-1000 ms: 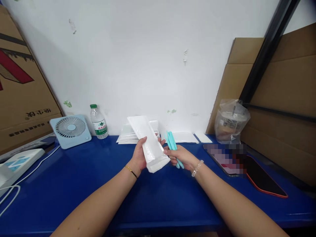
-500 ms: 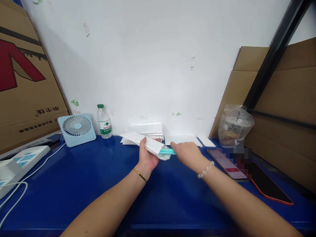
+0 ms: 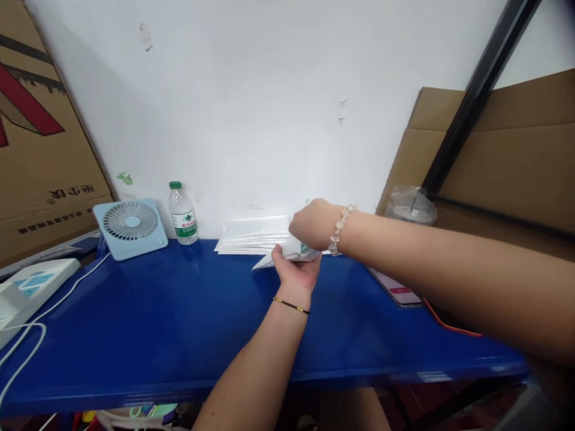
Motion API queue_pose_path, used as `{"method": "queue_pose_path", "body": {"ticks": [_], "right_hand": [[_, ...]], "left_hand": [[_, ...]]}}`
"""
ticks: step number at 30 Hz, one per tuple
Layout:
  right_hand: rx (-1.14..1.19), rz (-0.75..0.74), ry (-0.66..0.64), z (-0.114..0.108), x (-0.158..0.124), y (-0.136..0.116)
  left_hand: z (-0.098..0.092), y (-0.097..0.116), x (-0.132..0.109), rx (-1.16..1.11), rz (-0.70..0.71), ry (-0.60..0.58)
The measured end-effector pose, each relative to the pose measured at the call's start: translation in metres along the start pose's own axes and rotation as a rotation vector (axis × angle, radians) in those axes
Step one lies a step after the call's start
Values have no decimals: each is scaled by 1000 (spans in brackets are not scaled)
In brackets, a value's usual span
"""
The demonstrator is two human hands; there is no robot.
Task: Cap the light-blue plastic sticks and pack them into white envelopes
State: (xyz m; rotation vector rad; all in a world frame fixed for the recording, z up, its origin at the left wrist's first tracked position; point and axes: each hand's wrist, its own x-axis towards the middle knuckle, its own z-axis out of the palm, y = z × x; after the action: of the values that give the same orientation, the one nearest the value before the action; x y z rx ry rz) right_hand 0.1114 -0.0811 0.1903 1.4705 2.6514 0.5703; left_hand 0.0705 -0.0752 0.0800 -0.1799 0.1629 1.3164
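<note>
On table (image 3: 148, 335), L-R: fan (image 3: 132, 222), bottle (image 3: 183, 222), packet stk (image 3: 254, 230), phone (image 3: 399, 292); 1 packet (image 3: 291, 246) in L hand (image 3: 297, 272), before stk.

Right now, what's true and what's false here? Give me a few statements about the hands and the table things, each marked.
1. The left hand holds a white packet. True.
2. The blue fan stands left of the bottle. True.
3. The bottle's cap is red. False: it is green.
4. The bead bracelet is on the left arm. False: it is on the right arm.
</note>
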Motion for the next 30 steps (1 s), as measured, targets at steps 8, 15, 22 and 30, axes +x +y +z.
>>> {"method": "queue_pose_path", "body": {"ticks": [8,15,22,30], "right_hand": [[32,-135,-145,-10,-32,25],[762,-359,-89,37,-55,51],[1063,-125,457,93,-75,13],[941,-97,509,114,-85,-21]], "left_hand": [[-10,7,0,9,-40,-59],[-37,13,-20,32,-219,-146],[-44,21,-34,79,-199,-113],[-62,28,-48,100,-184,-94]]}}
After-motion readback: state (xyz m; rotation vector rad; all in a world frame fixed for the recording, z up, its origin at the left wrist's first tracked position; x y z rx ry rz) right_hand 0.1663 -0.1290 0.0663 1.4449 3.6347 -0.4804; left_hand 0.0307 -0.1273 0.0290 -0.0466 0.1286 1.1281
